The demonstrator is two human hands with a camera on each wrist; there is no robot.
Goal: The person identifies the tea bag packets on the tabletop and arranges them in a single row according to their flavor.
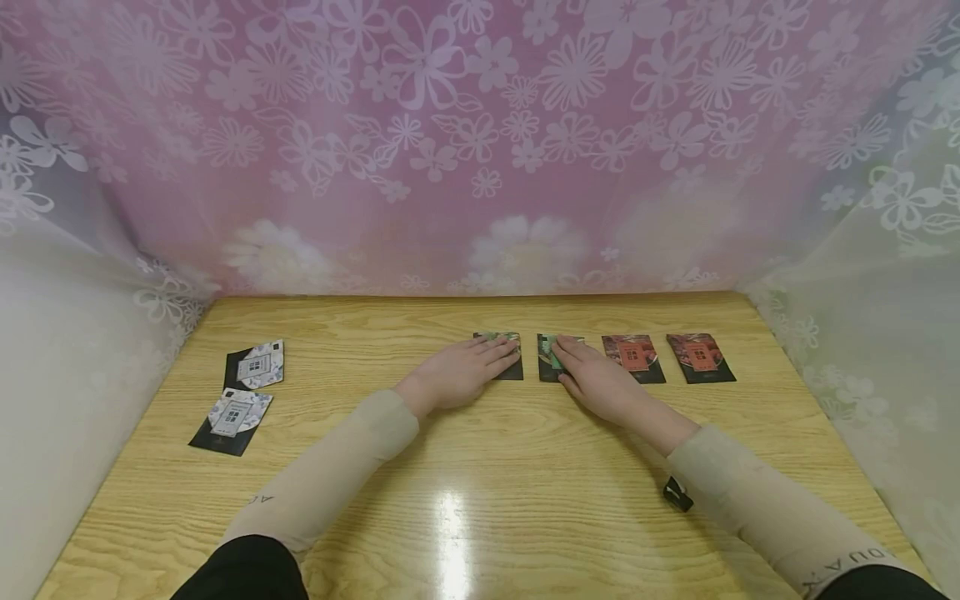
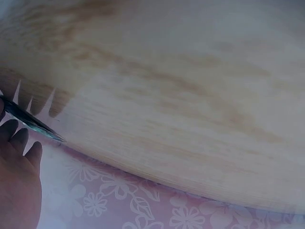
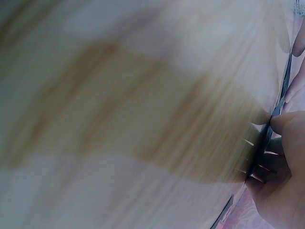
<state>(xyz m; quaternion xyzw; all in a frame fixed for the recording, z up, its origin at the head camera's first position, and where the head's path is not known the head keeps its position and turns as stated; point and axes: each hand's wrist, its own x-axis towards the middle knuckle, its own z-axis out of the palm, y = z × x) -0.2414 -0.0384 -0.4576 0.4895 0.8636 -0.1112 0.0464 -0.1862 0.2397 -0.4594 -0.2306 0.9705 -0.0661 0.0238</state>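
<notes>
- The table (image 1: 480, 467) is light wood, hemmed on three sides by a flowered curtain (image 1: 480, 125); a glare patch sits near its front edge.
- Along the back edge, right of centre, four dark packets lie in a row: a green packet (image 1: 508, 357) under the left hand, a second green packet (image 1: 550, 358) under the right hand, then two red packets (image 1: 633, 357) (image 1: 700, 357) lying free towards the back right corner.
- Two white packets (image 1: 255, 365) (image 1: 231, 419) lie near the left edge, well apart from the row.
- The left hand (image 1: 461, 371) lies flat, fingers straight, pressing on its green packet. It grips nothing.
- The right hand (image 1: 596, 383) rests on the second green packet. In the head view the fingers look nearly straight, yet the right wrist view seems to show fingertips (image 3: 271, 167) and thumb pinching a thin dark edge (image 3: 267, 143); the blur leaves this uncertain.
- Risk, as I judge it: both packets are thin and flat on a glossy top, so a press with any sideways pull could skid one into its neighbour. The two green ones lie just beside each other, and the nearest red one is close to the right hand.
- A lift by one edge could bend or drop the packet.
- Only the head view shows the whole row and the white pair.
- The left wrist view alone shows the packet's corner (image 2: 43, 129) jutting past the fingers (image 2: 21, 140), seen edge-on against the table (image 2: 181, 86).
</notes>
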